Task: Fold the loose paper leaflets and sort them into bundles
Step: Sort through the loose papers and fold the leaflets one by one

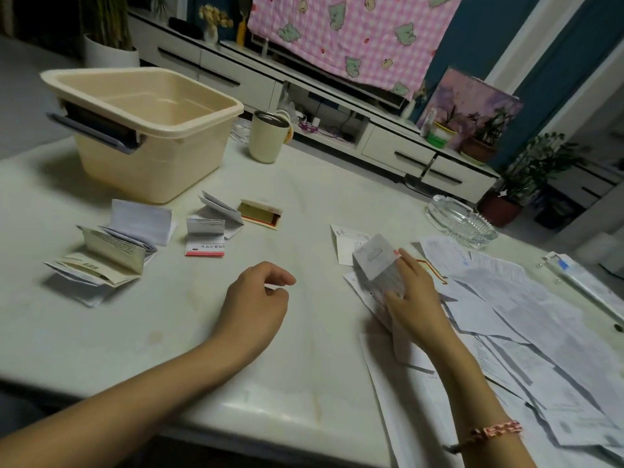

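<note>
White paper leaflet (374, 261): held in right hand (410, 298), just above loose pile (540, 315). Left hand (260, 295): loosely curled, empty. Risk: gripped one-handed, springy folds may reopen; sheets beneath may slide.

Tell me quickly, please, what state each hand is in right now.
Left hand: open, fingers loosely curled, holding nothing.
Right hand: holding a folded leaflet over the loose leaflets.

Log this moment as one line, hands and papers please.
left hand: loosely curled, holds nothing | right hand: holds folded leaflet above loose sheets | folded bundles: on table near tub
</note>
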`<state>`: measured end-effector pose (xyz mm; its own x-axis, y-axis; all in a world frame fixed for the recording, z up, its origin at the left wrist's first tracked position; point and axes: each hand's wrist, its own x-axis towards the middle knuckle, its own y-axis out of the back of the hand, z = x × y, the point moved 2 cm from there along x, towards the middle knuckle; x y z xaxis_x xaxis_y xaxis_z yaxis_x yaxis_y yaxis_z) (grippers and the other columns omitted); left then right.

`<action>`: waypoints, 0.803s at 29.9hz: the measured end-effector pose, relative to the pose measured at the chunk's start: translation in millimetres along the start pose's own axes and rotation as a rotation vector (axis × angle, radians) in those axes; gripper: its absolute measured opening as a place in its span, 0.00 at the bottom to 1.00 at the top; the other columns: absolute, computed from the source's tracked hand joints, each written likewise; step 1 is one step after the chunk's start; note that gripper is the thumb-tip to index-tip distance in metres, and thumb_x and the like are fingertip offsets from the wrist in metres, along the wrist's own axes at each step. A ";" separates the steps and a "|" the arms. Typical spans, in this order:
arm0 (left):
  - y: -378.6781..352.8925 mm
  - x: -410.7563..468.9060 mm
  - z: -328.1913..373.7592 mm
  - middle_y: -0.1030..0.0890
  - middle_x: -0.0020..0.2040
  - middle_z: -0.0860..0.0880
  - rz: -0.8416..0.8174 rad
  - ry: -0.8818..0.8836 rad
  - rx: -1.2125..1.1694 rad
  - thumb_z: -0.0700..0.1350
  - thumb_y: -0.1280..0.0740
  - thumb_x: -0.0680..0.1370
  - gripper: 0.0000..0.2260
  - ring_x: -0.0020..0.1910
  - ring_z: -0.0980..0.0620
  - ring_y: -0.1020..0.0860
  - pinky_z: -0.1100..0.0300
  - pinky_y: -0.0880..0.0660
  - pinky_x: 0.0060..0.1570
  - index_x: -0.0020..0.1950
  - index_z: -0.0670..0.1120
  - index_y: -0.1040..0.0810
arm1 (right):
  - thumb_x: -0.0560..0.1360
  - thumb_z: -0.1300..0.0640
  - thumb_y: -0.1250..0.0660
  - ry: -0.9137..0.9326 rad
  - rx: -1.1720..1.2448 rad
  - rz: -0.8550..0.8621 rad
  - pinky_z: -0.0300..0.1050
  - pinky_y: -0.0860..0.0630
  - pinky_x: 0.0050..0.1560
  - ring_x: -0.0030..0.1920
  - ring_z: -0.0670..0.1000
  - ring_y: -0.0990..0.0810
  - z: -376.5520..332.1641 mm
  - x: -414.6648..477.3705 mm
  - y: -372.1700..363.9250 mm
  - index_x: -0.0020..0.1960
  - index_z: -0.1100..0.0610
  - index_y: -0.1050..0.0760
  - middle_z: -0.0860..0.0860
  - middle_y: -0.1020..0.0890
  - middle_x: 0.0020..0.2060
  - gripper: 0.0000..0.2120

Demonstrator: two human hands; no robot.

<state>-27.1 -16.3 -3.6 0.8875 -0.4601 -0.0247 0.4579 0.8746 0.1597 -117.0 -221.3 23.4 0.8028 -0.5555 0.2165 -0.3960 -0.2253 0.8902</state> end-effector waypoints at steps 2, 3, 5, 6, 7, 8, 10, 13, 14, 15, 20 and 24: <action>-0.9 -0.7 0.6 0.22 0.48 0.52 -0.026 0.028 -0.032 0.35 0.40 0.76 0.11 0.37 0.51 0.24 0.57 0.25 0.40 0.44 0.51 0.24 | 0.72 0.66 0.41 0.055 0.122 0.109 0.49 0.43 0.73 0.73 0.50 0.43 -5.3 -3.8 7.9 0.73 0.59 0.39 0.52 0.39 0.73 0.29; -2.0 -0.6 1.2 0.21 0.47 0.51 -0.048 0.044 -0.056 0.36 0.39 0.77 0.10 0.38 0.50 0.24 0.55 0.24 0.43 0.44 0.51 0.24 | 0.73 0.66 0.41 0.100 0.182 0.164 0.51 0.41 0.73 0.73 0.46 0.43 -9.0 -6.5 12.7 0.74 0.58 0.39 0.49 0.39 0.73 0.29; -4.2 -1.2 2.9 0.21 0.46 0.48 -0.102 0.075 -0.138 0.38 0.38 0.77 0.08 0.42 0.48 0.23 0.53 0.24 0.48 0.45 0.50 0.23 | 0.73 0.63 0.41 0.150 0.338 0.259 0.51 0.38 0.72 0.71 0.40 0.40 -22.5 -14.7 23.7 0.73 0.56 0.38 0.44 0.37 0.71 0.28; -5.5 -1.5 3.7 0.20 0.48 0.46 -0.135 0.093 -0.194 0.39 0.38 0.78 0.07 0.45 0.48 0.22 0.53 0.24 0.49 0.46 0.49 0.22 | 0.72 0.62 0.40 0.157 0.431 0.287 0.47 0.37 0.71 0.70 0.39 0.38 -29.6 -18.9 28.2 0.72 0.55 0.36 0.43 0.36 0.71 0.28; -6.9 -1.2 5.2 0.20 0.50 0.45 -0.170 0.110 -0.251 0.41 0.38 0.79 0.06 0.48 0.48 0.21 0.54 0.24 0.49 0.48 0.49 0.22 | 0.71 0.61 0.40 0.164 0.545 0.298 0.42 0.34 0.69 0.69 0.40 0.36 -37.9 -23.2 33.0 0.71 0.55 0.34 0.43 0.34 0.70 0.28; -8.3 -1.3 5.8 0.19 0.52 0.45 -0.202 0.128 -0.302 0.43 0.38 0.79 0.05 0.51 0.49 0.21 0.54 0.24 0.50 0.49 0.49 0.22 | 0.71 0.62 0.39 0.155 0.689 0.294 0.38 0.30 0.65 0.68 0.42 0.32 -46.1 -28.3 36.0 0.70 0.55 0.32 0.45 0.30 0.69 0.26; -10.8 -1.0 7.7 0.19 0.55 0.47 -0.262 0.159 -0.396 0.48 0.37 0.78 0.07 0.53 0.51 0.21 0.53 0.24 0.52 0.53 0.49 0.23 | 0.73 0.68 0.37 0.072 1.032 0.257 0.36 0.25 0.54 0.61 0.46 0.24 -60.9 -38.8 34.5 0.64 0.57 0.27 0.50 0.22 0.62 0.21; -14.0 -2.8 10.1 0.21 0.56 0.48 -0.379 0.232 -0.542 0.58 0.37 0.70 0.21 0.55 0.49 0.21 0.50 0.26 0.55 0.58 0.49 0.24 | 0.73 0.61 0.38 -0.179 1.357 0.102 0.45 0.23 0.54 0.56 0.52 0.20 -77.0 -52.2 14.7 0.57 0.59 0.22 0.52 0.17 0.54 0.14; -15.3 -3.2 10.3 0.21 0.55 0.46 -0.413 0.256 -0.578 0.60 0.38 0.68 0.24 0.55 0.48 0.22 0.48 0.26 0.56 0.60 0.48 0.24 | 0.72 0.58 0.37 -0.242 1.417 0.039 0.49 0.24 0.56 0.55 0.53 0.19 -81.2 -56.1 8.0 0.55 0.59 0.21 0.53 0.17 0.53 0.14; -16.3 -3.6 10.3 0.21 0.54 0.45 -0.435 0.279 -0.614 0.60 0.39 0.68 0.26 0.55 0.46 0.22 0.46 0.28 0.58 0.60 0.48 0.24 | 0.71 0.55 0.37 -0.302 1.466 -0.012 0.51 0.25 0.57 0.53 0.52 0.18 -83.7 -59.3 2.7 0.53 0.59 0.20 0.54 0.17 0.53 0.14; -16.7 -5.2 11.9 0.17 0.49 0.42 -0.486 0.319 -0.743 0.57 0.42 0.73 0.20 0.47 0.43 0.25 0.48 0.31 0.54 0.50 0.48 0.16 | 0.69 0.57 0.33 -0.501 1.508 -0.121 0.47 0.21 0.51 0.44 0.52 0.16 -89.6 -73.0 -11.5 0.46 0.60 0.20 0.55 0.15 0.45 0.09; -14.9 -5.3 15.5 0.19 0.56 0.40 -0.521 0.316 -0.834 0.60 0.49 0.78 0.24 0.51 0.43 0.22 0.53 0.29 0.42 0.59 0.48 0.22 | 0.69 0.69 0.31 -0.580 1.430 -0.059 0.41 0.20 0.38 0.29 0.52 0.20 -87.5 -77.3 -16.9 0.38 0.63 0.29 0.57 0.18 0.32 0.07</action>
<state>-39.5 -29.3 9.4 0.4867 -0.8565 -0.1721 0.5729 0.4617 -0.6772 -133.4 -104.6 26.7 0.6890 -0.6662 -0.2855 -0.7245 -0.6225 -0.2960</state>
